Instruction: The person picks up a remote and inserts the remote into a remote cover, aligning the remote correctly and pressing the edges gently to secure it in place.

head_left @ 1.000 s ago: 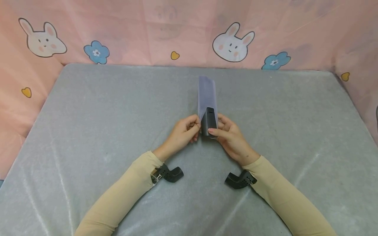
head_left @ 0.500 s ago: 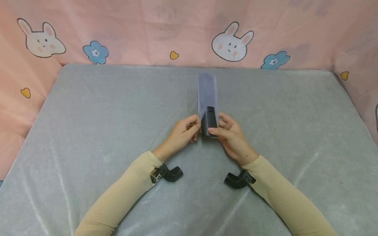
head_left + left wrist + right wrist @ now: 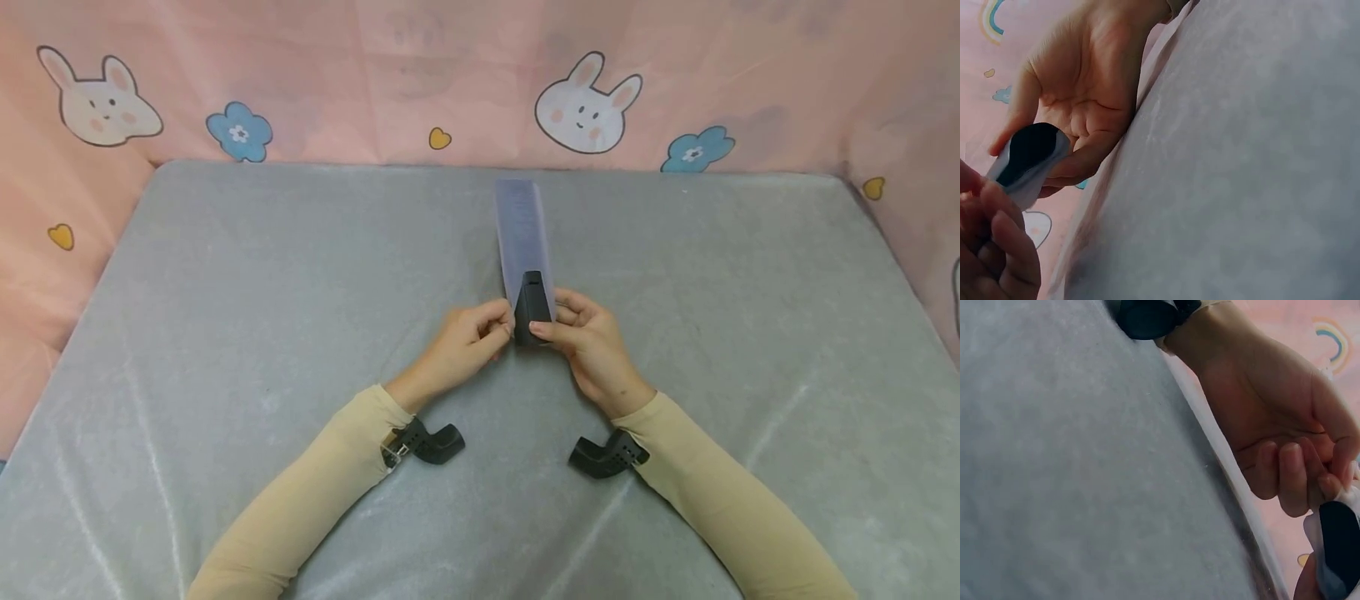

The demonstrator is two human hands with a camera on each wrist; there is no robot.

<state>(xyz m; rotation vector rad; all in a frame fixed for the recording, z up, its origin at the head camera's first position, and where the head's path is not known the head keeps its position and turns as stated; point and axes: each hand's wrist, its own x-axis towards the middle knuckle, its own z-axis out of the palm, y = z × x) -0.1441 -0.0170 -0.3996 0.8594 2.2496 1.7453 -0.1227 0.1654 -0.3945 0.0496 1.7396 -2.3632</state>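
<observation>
A black oblong object (image 3: 532,310) with rounded edges sits in the near end of a long, translucent bluish plastic sleeve (image 3: 521,221). The sleeve stretches away from the hands toward the back of the table. My right hand (image 3: 597,354) grips the object and sleeve from the right, thumb across the black face and fingers behind. On the other side, my left hand (image 3: 467,343) pinches the sleeve's near left edge between thumb and curled fingers. The left wrist view shows the rounded black end (image 3: 1030,150) facing out of the sleeve's mouth.
A grey cloth-covered table (image 3: 300,250) lies under both hands. Behind it hangs a pink curtain (image 3: 337,83) printed with rabbits, flowers and hearts. Black camera mounts (image 3: 438,443) are strapped at both wrists over beige sleeves (image 3: 315,475).
The sleeve's far end has shifted away and slightly left, so the sleeve leans more to the left. My left fingers have moved slightly down and right along its edge. My right hand keeps its grip.
</observation>
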